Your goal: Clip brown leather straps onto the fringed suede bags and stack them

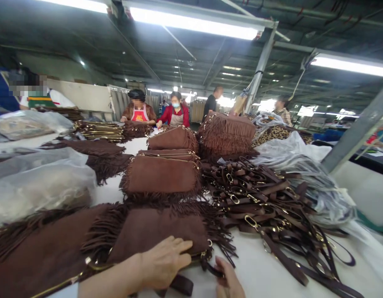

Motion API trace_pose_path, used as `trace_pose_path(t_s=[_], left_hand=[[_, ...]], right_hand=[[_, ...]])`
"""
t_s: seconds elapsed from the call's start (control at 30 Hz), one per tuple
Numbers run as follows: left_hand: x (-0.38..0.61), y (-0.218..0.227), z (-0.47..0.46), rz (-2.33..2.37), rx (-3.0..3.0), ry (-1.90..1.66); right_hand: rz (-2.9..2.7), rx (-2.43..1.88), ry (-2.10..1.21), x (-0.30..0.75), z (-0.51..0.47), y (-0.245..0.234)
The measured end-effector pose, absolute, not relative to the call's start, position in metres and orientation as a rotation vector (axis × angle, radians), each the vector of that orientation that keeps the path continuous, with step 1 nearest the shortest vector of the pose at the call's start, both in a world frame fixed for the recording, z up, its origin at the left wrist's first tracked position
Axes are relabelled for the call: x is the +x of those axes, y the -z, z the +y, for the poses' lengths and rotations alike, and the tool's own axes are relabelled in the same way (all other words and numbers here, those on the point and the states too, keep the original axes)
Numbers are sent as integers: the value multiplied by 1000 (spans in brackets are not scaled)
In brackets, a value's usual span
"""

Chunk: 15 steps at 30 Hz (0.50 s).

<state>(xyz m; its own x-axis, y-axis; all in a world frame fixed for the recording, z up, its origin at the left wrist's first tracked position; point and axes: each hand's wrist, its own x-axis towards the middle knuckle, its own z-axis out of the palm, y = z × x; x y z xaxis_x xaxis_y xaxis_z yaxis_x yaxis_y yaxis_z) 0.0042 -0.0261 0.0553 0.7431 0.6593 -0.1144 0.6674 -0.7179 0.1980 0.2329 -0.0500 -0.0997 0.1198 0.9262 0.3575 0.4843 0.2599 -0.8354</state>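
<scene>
A brown fringed bag (160, 231) lies flat in front of me, with gold rings at its corners. My left hand (166, 260) rests on its near part, fingers stretched over the suede and slightly apart. By the bag's near right corner my right hand (227, 279) is closed on a dark brown strap (214, 269), which runs to the corner ring. The right hand's lower part is cut off by the frame edge. Another piece of strap (182, 284) shows below my left hand.
Dark straps with gold clasps (256, 203) are heaped at right. Stacked brown fringed bags (163, 174) stand ahead, with a taller pile (227, 132) behind. Plastic-wrapped bundles (42, 186) lie left. A grey metal post (359, 124) slants at right. Several people are across the table.
</scene>
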Motion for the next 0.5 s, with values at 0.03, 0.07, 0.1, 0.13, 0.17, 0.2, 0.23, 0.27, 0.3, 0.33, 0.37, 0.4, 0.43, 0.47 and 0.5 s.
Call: trace_pose_path(t_s=[0.03, 0.07, 0.1, 0.13, 0.17, 0.2, 0.23, 0.27, 0.3, 0.33, 0.37, 0.4, 0.43, 0.47, 0.5], left_hand=[[9, -54, -27, 1151, 2699, 17], [14, -52, -28, 1242, 2695, -2], [17, -48, -27, 1313, 2703, -1], [20, -44, -27, 1359, 2724, 18], [21, -39, -26, 1383, 2758, 48], [22, -35, -24, 1382, 2803, 83], [22, -31, -23, 1362, 2853, 114], [21, -29, -22, 1334, 2902, 139], [21, -26, -22, 1302, 2946, 158], [20, -25, -22, 1276, 2979, 170], [19, -24, -22, 1263, 2998, 177], [19, -23, -23, 1267, 3001, 178], [18, -21, -23, 1280, 2991, 178], [17, -20, -22, 1300, 2970, 176], [16, -19, -21, 1326, 2943, 172]], right_hand=[[-1578, -1365, -485, 230, -50, 98], [-1642, -1369, -411, 228, -49, 97], [-1711, -1380, -328, 229, -49, 94], [-1775, -1398, -246, 231, -48, 91], [-1828, -1417, -180, 235, -48, 87], [-1890, -1420, -132, 241, -47, 82], [-1953, -1408, -100, 248, -46, 76], [-2010, -1389, -84, 256, -44, 70], [-2052, -1375, -79, 263, -42, 64], [-2074, -1370, -83, 268, -38, 57], [-2075, -1378, -94, 272, -34, 52], [-2056, -1402, -107, 274, -29, 47], [-2025, -1434, -122, 274, -24, 43], [-2001, -1457, -146, 273, -20, 40], [-1977, -1479, -177, 271, -17, 38]])
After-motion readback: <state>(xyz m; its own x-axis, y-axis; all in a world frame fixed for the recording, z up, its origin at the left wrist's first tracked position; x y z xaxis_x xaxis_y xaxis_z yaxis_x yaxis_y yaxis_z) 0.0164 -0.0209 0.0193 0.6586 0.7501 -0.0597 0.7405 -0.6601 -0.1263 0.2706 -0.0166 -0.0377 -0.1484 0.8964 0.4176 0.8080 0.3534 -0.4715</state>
